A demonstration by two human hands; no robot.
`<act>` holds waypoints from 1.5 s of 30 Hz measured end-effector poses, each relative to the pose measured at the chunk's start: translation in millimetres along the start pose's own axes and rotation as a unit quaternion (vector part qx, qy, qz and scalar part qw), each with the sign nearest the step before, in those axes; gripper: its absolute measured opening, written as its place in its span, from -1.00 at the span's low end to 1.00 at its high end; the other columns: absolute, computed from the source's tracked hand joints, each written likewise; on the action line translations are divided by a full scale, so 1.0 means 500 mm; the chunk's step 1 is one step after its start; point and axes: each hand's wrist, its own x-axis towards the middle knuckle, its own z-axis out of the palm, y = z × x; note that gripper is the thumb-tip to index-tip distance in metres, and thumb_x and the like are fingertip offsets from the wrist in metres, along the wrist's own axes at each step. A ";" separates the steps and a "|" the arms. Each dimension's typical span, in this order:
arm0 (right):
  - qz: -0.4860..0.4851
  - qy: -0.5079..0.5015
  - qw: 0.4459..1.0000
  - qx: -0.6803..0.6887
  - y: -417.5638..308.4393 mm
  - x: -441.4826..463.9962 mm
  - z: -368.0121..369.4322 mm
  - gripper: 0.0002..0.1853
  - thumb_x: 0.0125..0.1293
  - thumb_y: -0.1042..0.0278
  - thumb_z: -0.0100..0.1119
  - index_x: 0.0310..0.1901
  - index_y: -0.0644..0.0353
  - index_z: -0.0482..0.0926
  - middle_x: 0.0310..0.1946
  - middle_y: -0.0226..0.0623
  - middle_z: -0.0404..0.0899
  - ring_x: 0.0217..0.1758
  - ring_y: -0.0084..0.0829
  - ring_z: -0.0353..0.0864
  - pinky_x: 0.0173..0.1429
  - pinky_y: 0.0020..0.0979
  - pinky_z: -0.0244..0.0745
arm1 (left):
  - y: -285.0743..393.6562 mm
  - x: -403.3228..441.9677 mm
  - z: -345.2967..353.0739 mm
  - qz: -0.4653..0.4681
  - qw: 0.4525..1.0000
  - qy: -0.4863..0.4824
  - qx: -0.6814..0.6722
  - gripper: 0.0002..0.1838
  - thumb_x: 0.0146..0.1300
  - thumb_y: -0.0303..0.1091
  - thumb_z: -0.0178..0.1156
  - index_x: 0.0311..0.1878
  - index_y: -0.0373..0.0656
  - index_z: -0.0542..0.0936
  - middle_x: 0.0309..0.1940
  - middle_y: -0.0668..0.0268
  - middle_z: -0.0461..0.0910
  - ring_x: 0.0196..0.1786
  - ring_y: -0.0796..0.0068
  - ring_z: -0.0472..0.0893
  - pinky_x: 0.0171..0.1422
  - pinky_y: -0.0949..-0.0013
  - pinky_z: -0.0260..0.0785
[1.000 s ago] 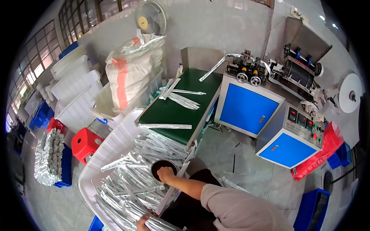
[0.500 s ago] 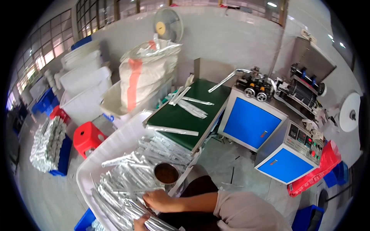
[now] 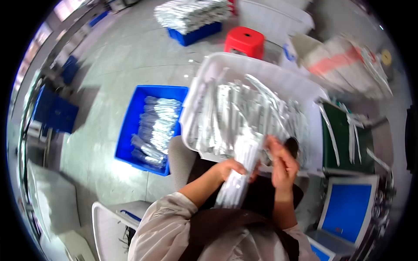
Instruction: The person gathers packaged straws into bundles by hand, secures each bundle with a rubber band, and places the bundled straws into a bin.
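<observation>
My left hand (image 3: 231,168) is closed around a bundle of long, thin silvery packets (image 3: 246,152), held upright in front of my body. Just right of the bundle's upper part is my right hand (image 3: 284,165); its fingers are curled and somewhat blurred, and anything between them is too small to make out. Beyond both hands stands a large white tub (image 3: 257,63) with many more loose silvery packets (image 3: 226,108) in it. A round cup with a dark inside (image 3: 291,147) is partly hidden behind my right hand.
Left of the tub, a blue crate (image 3: 130,126) holds stacked silvery packets. A red stool (image 3: 244,41) and another packet-piled blue crate (image 3: 191,35) stand beyond. To the right are a green conveyor belt (image 3: 337,135) with several strips, a blue-panelled machine (image 3: 348,209) and a woven sack (image 3: 344,65).
My view has swung left and down. The bundle has come up out of the tub in my left hand. My right hand has moved from among the packets to beside the bundle's upper part.
</observation>
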 end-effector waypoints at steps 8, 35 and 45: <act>-0.012 -0.259 0.936 -0.240 -0.078 0.084 0.007 -0.51 0.06 0.39 0.16 0.03 0.43 0.36 0.02 -0.04 0.42 0.08 -0.27 0.42 0.11 -0.37 0.29 | -0.002 0.033 0.060 -0.056 0.984 0.063 0.157 -0.60 -0.27 -0.52 0.27 -0.24 -0.35 0.45 -0.44 0.12 0.51 -0.35 0.32 0.55 -0.28 0.31 0.42; 0.127 -0.114 0.955 -0.243 0.245 0.048 0.035 -0.61 0.12 0.38 0.18 -0.03 0.35 0.40 -0.22 -0.16 0.55 -0.23 -0.43 0.55 -0.19 -0.49 0.46 | 0.191 -0.482 -0.110 0.285 0.652 0.668 0.219 -0.33 0.01 -0.14 0.26 0.04 -0.43 0.25 -0.16 0.03 0.45 -0.13 0.25 0.52 -0.06 0.30 0.40; 0.132 -0.087 0.809 -0.566 0.363 0.146 0.121 -0.49 0.01 0.21 0.25 -0.14 0.47 0.35 -0.17 0.10 0.38 0.01 0.00 0.32 0.09 -0.17 0.26 | 0.240 -0.035 -0.178 -0.053 0.420 0.625 0.656 0.08 -0.22 0.30 0.26 0.08 -0.56 0.18 -0.11 -0.21 0.43 0.00 -0.02 0.46 0.07 0.21 0.32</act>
